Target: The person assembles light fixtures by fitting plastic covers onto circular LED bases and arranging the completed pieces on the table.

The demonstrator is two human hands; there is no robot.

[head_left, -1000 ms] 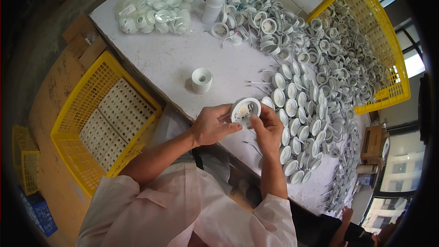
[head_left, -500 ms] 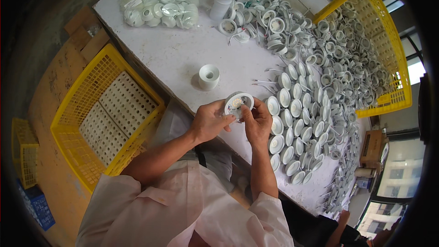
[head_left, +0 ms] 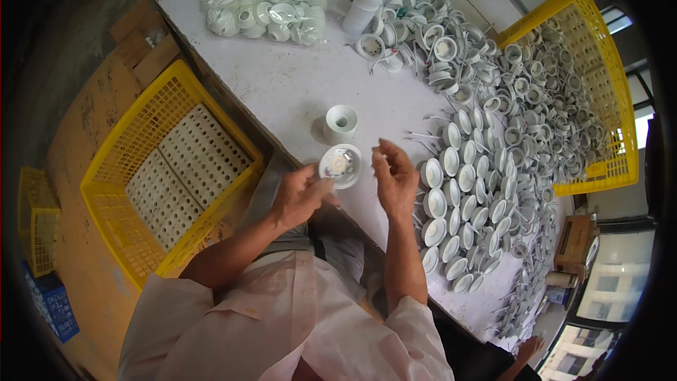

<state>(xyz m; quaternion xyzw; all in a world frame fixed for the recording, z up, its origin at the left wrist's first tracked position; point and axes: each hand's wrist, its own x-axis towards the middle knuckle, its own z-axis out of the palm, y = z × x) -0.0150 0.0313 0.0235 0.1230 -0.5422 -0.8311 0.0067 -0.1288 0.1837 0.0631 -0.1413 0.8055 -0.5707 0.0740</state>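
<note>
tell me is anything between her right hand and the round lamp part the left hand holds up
Nothing visible. The right hand is open beside the round lamp part held by the left hand, with only bare table showing in the gap.

At frame centre the left hand [head_left: 300, 196] holds a round white lamp [head_left: 340, 164]; the right hand [head_left: 395, 176] hovers open beside it. A white cup [head_left: 341, 122] stands just above on the table [head_left: 282, 85].

A big white table [head_left: 282, 92], a small white cup-shaped part [head_left: 341, 121] near its middle, a clear bag of white parts [head_left: 264, 3] at 11 o'clock, rows of round white lamp shells [head_left: 465, 197] at 3 o'clock, a yellow crate [head_left: 599, 92] at 2 o'clock
</note>
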